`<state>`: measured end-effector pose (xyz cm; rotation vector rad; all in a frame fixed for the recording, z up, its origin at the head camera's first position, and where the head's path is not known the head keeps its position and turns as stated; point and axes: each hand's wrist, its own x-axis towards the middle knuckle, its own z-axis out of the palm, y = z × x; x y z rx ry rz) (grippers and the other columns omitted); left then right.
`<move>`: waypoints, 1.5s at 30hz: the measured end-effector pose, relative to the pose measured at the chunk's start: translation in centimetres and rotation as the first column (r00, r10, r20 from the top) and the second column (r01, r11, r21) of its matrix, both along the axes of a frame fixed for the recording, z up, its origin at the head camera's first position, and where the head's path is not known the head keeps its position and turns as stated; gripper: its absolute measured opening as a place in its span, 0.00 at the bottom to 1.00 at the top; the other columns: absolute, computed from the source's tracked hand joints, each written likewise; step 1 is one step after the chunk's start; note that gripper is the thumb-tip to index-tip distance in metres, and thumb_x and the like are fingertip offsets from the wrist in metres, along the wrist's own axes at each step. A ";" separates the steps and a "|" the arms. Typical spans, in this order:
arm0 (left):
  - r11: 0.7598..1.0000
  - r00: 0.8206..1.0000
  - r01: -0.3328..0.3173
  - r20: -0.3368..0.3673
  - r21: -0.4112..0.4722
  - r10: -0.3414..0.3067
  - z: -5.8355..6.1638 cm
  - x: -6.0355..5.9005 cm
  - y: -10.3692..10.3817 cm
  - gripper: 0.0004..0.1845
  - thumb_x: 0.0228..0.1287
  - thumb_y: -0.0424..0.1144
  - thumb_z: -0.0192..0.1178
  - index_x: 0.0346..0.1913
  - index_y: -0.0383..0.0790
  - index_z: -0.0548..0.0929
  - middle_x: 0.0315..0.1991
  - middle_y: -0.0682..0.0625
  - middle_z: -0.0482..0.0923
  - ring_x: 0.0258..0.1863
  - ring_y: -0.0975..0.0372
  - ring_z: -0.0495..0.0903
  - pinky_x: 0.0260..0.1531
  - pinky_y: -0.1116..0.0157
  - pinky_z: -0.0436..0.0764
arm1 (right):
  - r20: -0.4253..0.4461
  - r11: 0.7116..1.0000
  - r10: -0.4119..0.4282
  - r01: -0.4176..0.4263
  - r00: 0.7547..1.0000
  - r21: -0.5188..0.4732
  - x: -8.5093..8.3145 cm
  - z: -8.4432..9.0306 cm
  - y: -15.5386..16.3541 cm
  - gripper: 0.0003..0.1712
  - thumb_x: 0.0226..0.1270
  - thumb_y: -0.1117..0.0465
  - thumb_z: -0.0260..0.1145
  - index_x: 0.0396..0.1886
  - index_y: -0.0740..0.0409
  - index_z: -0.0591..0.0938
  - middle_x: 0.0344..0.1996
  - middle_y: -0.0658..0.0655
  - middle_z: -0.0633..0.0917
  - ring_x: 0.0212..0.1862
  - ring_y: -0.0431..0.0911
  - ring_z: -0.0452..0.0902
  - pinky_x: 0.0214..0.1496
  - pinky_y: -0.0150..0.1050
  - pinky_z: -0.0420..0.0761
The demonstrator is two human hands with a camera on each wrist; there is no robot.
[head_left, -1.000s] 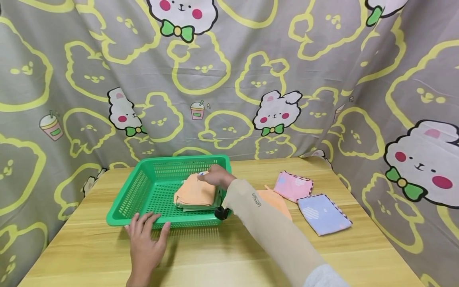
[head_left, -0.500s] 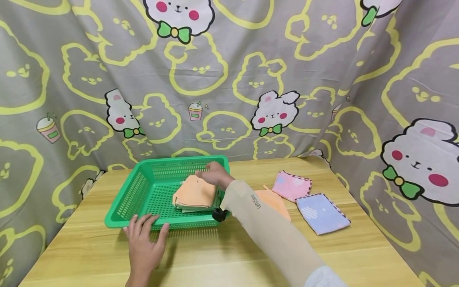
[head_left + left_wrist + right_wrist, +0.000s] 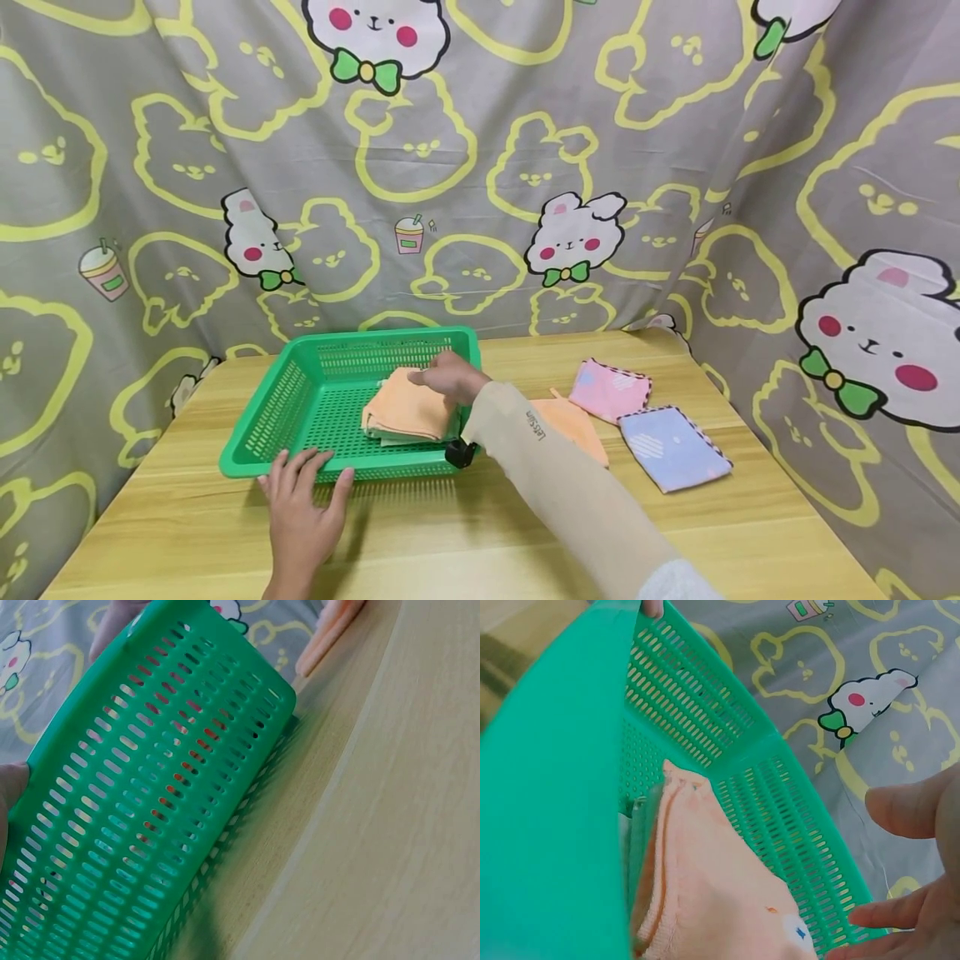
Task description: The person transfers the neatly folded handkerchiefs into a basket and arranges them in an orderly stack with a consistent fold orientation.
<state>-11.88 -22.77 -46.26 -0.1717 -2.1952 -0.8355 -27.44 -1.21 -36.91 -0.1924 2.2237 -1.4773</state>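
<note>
The right hand [image 3: 453, 377], thumb and fingers spread, is near the folded orange cloth [image 3: 408, 406] just below left of centre, inside the green basket [image 3: 390, 461] whose rim the left hand [image 3: 303, 508] grips at lower left, while pink [image 3: 609, 390] and blue cloths [image 3: 675, 448] lie lower right.

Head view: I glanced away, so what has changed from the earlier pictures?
Since half a second ago, the right hand has dipped slightly over the orange cloth in the green basket; no clear grip or release shows. The left hand on the rim, the pink cloth and the blue cloth stayed put.
</note>
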 end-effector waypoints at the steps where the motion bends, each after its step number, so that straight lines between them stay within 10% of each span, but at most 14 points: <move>1: 1.000 1.000 0.001 0.002 0.001 -0.001 0.0 0.0 0.0 0.18 0.56 0.38 0.68 0.46 0.30 0.81 0.52 0.31 0.74 0.64 0.30 0.55 0.61 0.29 0.35 | 0.004 1.000 -0.004 0.004 1.000 0.003 0.0 -0.1 0.1 0.36 0.71 0.51 0.62 0.68 0.68 0.63 0.70 0.64 0.63 0.70 0.62 0.57 0.61 0.57 0.71; 8: 1.000 1.000 0.000 0.005 0.004 0.000 0.0 0.0 0.0 0.18 0.57 0.38 0.67 0.46 0.29 0.81 0.52 0.31 0.73 0.64 0.30 0.55 0.61 0.30 0.34 | 0.000 0.998 -0.028 0.028 1.000 -0.057 -0.2 0.3 0.5 0.42 0.70 0.51 0.62 0.74 0.64 0.56 0.71 0.63 0.61 0.68 0.59 0.63 0.60 0.52 0.73; 17: 1.000 1.000 -0.003 0.002 0.002 0.003 0.0 -0.1 0.0 0.18 0.57 0.39 0.68 0.47 0.30 0.81 0.52 0.32 0.73 0.65 0.31 0.55 0.61 0.30 0.35 | -0.048 0.994 0.011 -0.016 0.999 -0.106 -0.8 0.7 1.7 0.25 0.70 0.54 0.63 0.62 0.60 0.73 0.54 0.61 0.78 0.50 0.56 0.81 0.52 0.50 0.79; 45: 1.000 1.000 -0.002 0.020 0.003 0.002 -0.2 -0.1 0.0 0.18 0.57 0.39 0.68 0.46 0.29 0.81 0.52 0.32 0.73 0.64 0.29 0.55 0.60 0.29 0.36 | -0.173 1.000 -0.013 0.014 0.985 0.006 -1.5 1.6 8.6 0.21 0.72 0.57 0.60 0.60 0.62 0.75 0.50 0.60 0.79 0.47 0.53 0.82 0.46 0.42 0.81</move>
